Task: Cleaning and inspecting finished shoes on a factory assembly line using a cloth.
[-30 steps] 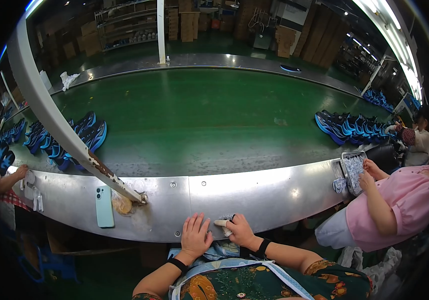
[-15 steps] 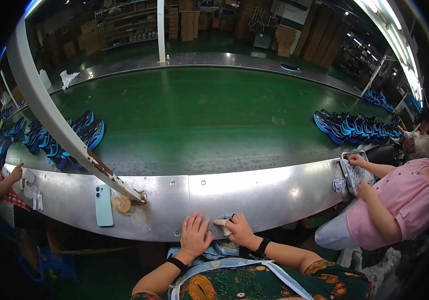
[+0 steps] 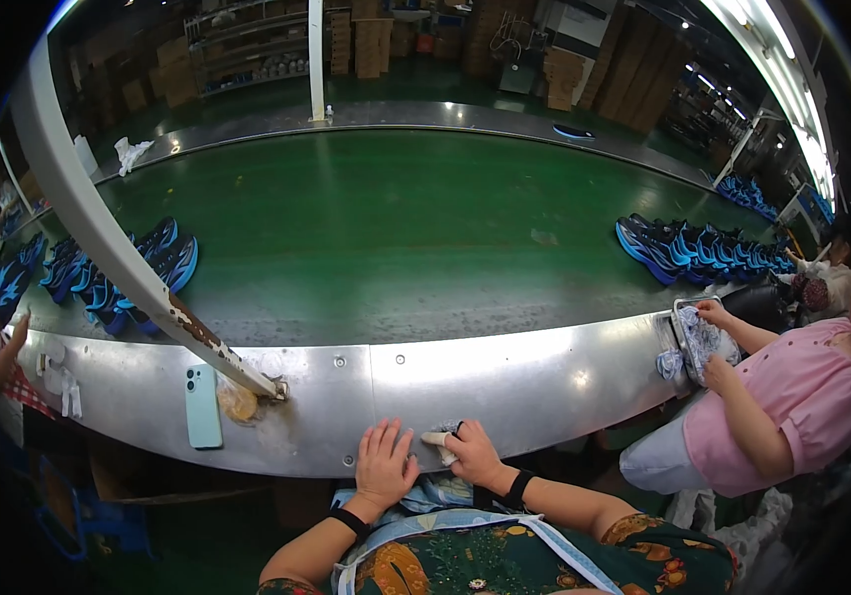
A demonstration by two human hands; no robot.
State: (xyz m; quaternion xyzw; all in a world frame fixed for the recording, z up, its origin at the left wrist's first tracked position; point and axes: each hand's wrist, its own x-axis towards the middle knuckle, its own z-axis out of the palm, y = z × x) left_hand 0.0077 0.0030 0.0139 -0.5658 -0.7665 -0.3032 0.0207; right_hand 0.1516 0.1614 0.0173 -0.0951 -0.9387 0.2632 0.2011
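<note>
My left hand lies flat near the front edge of the metal ledge, fingers spread and nothing in it. Close by on its right, my right hand is closed around a small cream cloth, which rests against the ledge. Some of the cloth is hidden by my fingers, and a dark and grey patterned bit shows behind it. A pale green phone lies on the ledge to the left, beside a round yellowish pad at the foot of a post.
A slanting white post rises from the ledge at left. Blue-black sneakers stand in rows on the green belt, a left group and a right group. At right, a person in pink handles a patterned cloth in a tray.
The view has shifted slightly. At the far left, another person's hand has turned from pointing sideways to pointing up. My own hands stay in place.
</note>
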